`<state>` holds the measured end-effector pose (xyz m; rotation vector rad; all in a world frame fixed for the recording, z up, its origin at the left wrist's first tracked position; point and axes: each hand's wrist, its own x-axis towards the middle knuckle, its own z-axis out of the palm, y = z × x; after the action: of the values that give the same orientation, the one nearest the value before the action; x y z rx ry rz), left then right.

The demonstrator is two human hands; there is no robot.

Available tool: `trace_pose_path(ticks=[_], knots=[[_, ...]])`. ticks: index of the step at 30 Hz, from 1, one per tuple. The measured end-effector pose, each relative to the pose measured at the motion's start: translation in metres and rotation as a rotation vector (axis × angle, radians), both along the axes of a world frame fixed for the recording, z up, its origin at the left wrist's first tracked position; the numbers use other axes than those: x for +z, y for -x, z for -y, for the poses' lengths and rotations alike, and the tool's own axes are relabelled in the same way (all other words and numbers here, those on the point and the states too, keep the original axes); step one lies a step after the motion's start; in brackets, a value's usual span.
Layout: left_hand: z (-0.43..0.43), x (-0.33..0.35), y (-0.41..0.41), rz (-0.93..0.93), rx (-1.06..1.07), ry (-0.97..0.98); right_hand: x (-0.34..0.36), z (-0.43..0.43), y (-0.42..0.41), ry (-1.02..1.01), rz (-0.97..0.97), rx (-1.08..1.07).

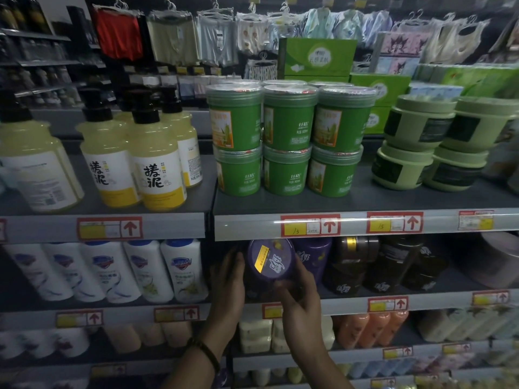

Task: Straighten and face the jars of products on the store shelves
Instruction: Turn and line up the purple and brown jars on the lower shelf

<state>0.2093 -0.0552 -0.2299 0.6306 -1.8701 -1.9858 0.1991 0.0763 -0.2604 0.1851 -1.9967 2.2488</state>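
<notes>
Store racks fill the view; on the second shelf (pixel 345 304) a purple jar (pixel 271 259) is tipped, lid facing outward, gripped between the left hand (pixel 227 279) and right hand (pixel 300 293). It likely needs setting upright.

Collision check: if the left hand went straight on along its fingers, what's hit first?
Probably the price rail overhead; the left hand points up beside the purple jar. Depth unclear.
</notes>
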Motion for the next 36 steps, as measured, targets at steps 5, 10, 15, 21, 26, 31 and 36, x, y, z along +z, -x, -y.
trace_pose_path(ticks=[5, 10, 15, 21, 26, 31, 36], knots=[[0.001, -0.001, 0.003, 0.021, -0.014, -0.099, 0.001, 0.004, 0.003, -0.113, -0.030, -0.003], [0.001, 0.003, 0.006, 0.024, -0.048, -0.091, 0.007, 0.008, 0.000, -0.150, -0.048, 0.012], [0.006, -0.003, 0.013, 0.076, -0.034, -0.116, 0.011, 0.011, -0.004, -0.192, -0.058, 0.049], [0.006, -0.004, 0.017, 0.114, -0.066, -0.130, 0.016, 0.013, -0.002, -0.254, -0.061, 0.079], [0.005, -0.012, 0.014, 0.138, -0.079, -0.114, 0.009, 0.015, -0.003, -0.319, -0.075, 0.121], [0.010, -0.019, 0.014, 0.144, -0.104, -0.088, 0.004, 0.014, -0.003, -0.331, -0.092, 0.100], [0.017, -0.026, 0.015, 0.134, -0.083, -0.061, -0.004, 0.015, -0.008, -0.297, -0.035, 0.048]])
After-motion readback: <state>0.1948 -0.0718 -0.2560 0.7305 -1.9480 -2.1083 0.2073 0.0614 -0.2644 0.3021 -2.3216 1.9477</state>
